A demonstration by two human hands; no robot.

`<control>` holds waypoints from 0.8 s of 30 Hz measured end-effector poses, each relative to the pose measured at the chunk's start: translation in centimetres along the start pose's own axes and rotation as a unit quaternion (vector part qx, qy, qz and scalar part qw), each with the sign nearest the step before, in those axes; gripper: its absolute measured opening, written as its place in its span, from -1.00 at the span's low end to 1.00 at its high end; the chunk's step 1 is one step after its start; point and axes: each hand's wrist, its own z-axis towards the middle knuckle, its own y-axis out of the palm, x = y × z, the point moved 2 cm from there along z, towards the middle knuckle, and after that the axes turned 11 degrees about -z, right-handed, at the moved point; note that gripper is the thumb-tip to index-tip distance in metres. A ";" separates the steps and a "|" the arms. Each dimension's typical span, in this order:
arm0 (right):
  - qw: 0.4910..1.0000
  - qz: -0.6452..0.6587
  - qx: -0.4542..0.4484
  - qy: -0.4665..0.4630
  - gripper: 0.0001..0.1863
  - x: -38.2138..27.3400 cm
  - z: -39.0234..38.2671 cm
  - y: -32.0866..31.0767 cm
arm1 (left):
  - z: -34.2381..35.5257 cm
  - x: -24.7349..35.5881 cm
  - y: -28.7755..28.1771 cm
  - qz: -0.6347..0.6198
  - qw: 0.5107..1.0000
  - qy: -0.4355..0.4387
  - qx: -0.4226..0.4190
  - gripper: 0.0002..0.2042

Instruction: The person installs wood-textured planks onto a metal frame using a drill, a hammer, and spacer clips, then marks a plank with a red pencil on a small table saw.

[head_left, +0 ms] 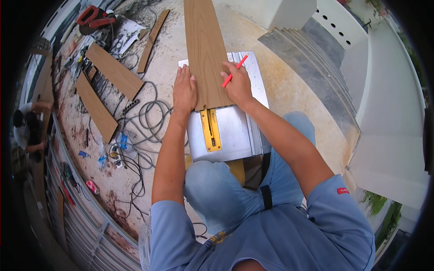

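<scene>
A long brown wood-grain plank (pixel 205 40) lies on the silver metal top (pixel 235 135) of a table saw and extends past its far edge. Its near end meets the yellow slotted insert (pixel 216 139) in the saw top. My left hand (pixel 184 92) rests flat along the plank's left edge, fingers stretched forward and thumb against the wood. On the opposite edge, my right hand (pixel 239 88) holds a red pencil (pixel 235 71) between its fingers while touching the plank. The saw blade cannot be made out.
Several brown boards (pixel 115 72) lie on the dusty floor to the left, among tangled dark cables (pixel 151 119). A red power saw (pixel 95 20) stands at the far left. Metal railing (pixel 101 230) runs along the left, with another person (pixel 31 128) beyond. Grey steps (pixel 312 63) rise at right.
</scene>
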 end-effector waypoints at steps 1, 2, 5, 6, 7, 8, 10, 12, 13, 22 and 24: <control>1.000 0.001 -0.002 0.004 -0.64 -0.2 -0.1 0.0 | -0.2 -0.1 -0.1 0.005 1.000 0.003 0.003 -0.50; 1.000 0.001 -0.003 0.004 -0.64 0.1 -0.1 0.0 | -0.2 0.1 0.0 0.004 1.000 0.003 0.003 -0.50; 1.000 -0.015 -0.016 0.001 -0.63 0.7 0.0 0.1 | -0.1 0.3 0.2 0.000 1.000 -0.006 0.000 -0.50; 1.000 -0.021 -0.013 0.001 -0.63 0.8 0.0 0.2 | 0.0 0.2 0.2 0.003 1.000 0.003 0.001 -0.50; 1.000 -0.027 -0.010 0.002 -0.63 0.9 0.0 0.2 | 0.2 0.2 0.3 0.006 1.000 0.012 0.002 -0.50; 1.000 -0.025 -0.012 0.003 -0.63 0.6 0.1 0.2 | 0.2 -0.1 0.2 0.007 1.000 0.009 0.001 -0.50; 0.999 -0.035 -0.014 -0.006 -0.63 0.3 1.0 0.3 | 1.1 -0.5 0.1 0.014 0.999 0.029 0.007 -0.50; 1.000 -0.020 0.002 -0.005 -0.62 0.6 2.1 0.8 | 2.4 -1.0 0.3 0.017 0.999 0.026 0.009 -0.50; 1.000 -0.005 0.015 -0.004 -0.61 0.6 2.6 1.1 | 2.9 -1.2 0.3 0.021 1.000 0.020 0.011 -0.50; 1.000 -0.014 0.014 0.014 -0.62 0.9 2.9 1.5 | 3.8 -1.4 0.5 -0.001 1.000 0.005 -0.004 -0.49; 1.000 -0.014 0.016 0.014 -0.63 0.9 2.6 1.5 | 3.6 -1.3 0.4 -0.006 1.000 0.006 -0.005 -0.49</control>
